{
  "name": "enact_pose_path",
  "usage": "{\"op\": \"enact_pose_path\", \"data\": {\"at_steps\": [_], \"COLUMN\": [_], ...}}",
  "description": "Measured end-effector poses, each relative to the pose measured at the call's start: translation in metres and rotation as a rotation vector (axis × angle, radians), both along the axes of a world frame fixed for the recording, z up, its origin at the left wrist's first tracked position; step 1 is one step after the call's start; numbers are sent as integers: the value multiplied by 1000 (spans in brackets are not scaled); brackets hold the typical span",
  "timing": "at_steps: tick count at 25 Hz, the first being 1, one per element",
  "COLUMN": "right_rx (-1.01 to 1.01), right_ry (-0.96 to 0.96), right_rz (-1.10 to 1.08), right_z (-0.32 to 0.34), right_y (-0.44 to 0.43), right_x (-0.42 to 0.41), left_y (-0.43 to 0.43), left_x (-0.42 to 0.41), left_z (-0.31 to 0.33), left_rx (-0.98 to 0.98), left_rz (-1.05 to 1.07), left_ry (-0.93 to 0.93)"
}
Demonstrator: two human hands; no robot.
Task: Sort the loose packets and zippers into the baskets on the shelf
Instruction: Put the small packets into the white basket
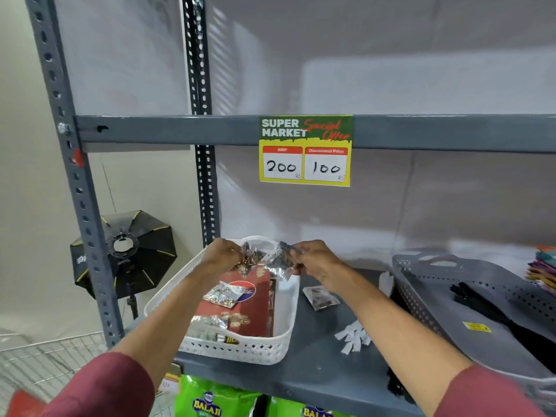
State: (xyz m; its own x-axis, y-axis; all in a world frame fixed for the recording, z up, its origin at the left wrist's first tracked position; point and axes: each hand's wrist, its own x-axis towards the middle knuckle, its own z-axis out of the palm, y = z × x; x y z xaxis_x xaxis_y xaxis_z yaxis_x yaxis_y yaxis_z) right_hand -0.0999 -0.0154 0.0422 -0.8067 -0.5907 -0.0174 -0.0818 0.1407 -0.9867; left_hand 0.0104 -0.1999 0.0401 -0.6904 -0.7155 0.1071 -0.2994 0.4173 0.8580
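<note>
My left hand (223, 254) grips a clear packet of gold-coloured bits (249, 260) above the white basket (240, 347). Beside it, my right hand (316, 260) pinches another clear packet with dark pieces (278, 261). Both packets hang over the basket's far end. Inside the basket lie a red box (258, 299) and several shiny packets (224, 294). One loose clear packet (320, 297) rests on the grey shelf to the basket's right. White zippers (353, 337) lie on the shelf nearer me. The grey basket (421, 296) at right holds black zippers (487, 308).
A yellow price sign (305, 150) hangs from the shelf beam above. A stack of coloured cloth (543, 269) sits at the far right. Green snack bags (210, 398) fill the shelf below. A black studio light (126, 254) and a wire cart (51, 356) stand left of the rack.
</note>
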Motion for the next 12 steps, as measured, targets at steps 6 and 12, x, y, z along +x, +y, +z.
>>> {"op": "enact_pose_path", "data": {"at_steps": [6, 12], "right_rx": [195, 334], "right_ry": [82, 200], "right_rz": [43, -21], "right_z": [-17, -29], "right_y": [-61, -88], "right_x": [-10, -20], "left_y": [-46, -59], "left_x": [-9, -19], "left_z": [-8, -22], "left_rx": [-56, -101], "left_rz": [-31, -120], "left_ry": [-137, -243]}}
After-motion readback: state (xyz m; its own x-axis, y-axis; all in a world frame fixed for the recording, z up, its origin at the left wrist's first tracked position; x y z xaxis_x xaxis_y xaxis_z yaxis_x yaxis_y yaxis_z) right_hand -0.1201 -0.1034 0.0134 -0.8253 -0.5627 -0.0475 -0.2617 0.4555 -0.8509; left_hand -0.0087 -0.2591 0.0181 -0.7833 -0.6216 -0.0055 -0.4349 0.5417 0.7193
